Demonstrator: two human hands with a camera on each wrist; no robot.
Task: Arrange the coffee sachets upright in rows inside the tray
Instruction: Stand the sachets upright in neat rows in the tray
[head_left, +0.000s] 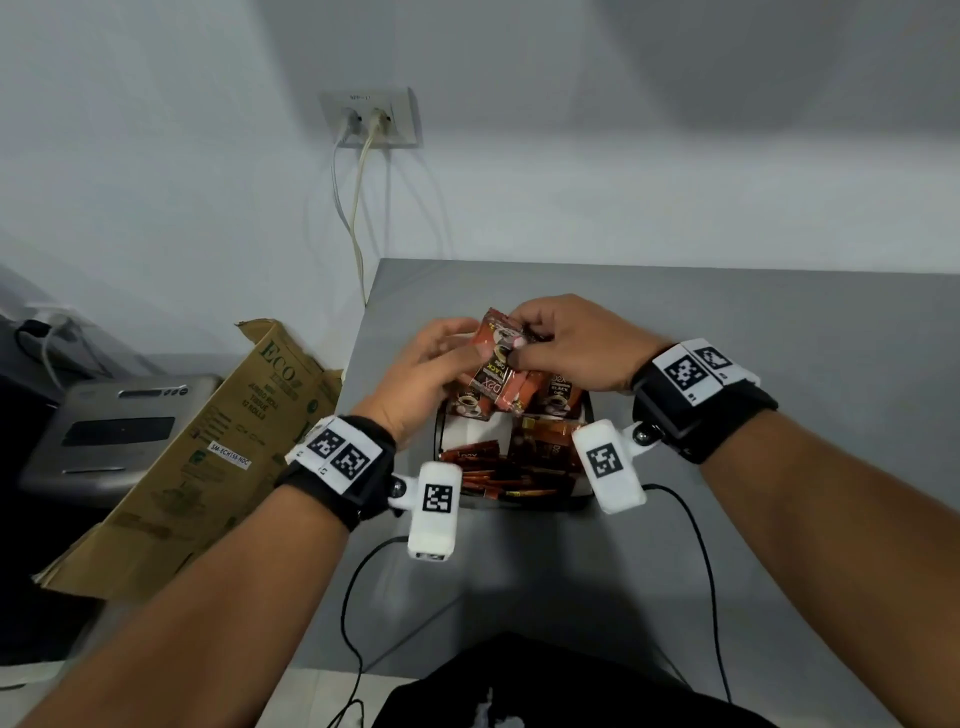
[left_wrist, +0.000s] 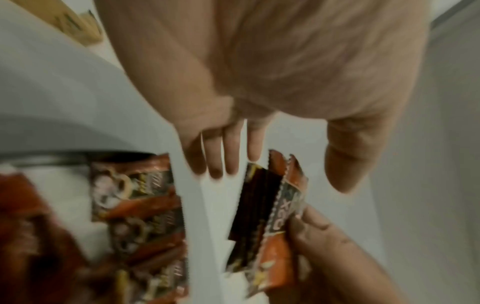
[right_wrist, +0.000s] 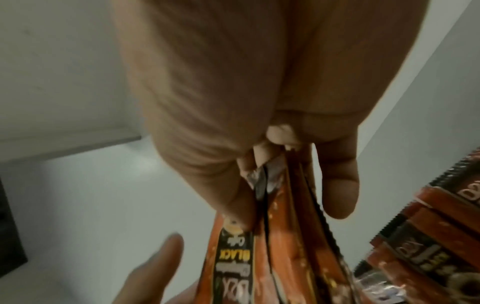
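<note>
orange-and-black foil: a bunch of coffee sachets (head_left: 501, 364), pinched by their top edges in the right hand (head_left: 566, 345), hangs above the tray (head_left: 586, 415), likely to square them before standing. at 9 o'clock, the left hand (head_left: 421, 371) waits with fingers straight, gripping nothing.

Glossy orange-and-black foil coffee sachets (head_left: 497, 371) caught the light; the grey tabletop (head_left: 779, 332) at three o'clock looked smooth, matt; the brown cardboard box (head_left: 208, 441) at nine o'clock, dull.
</note>
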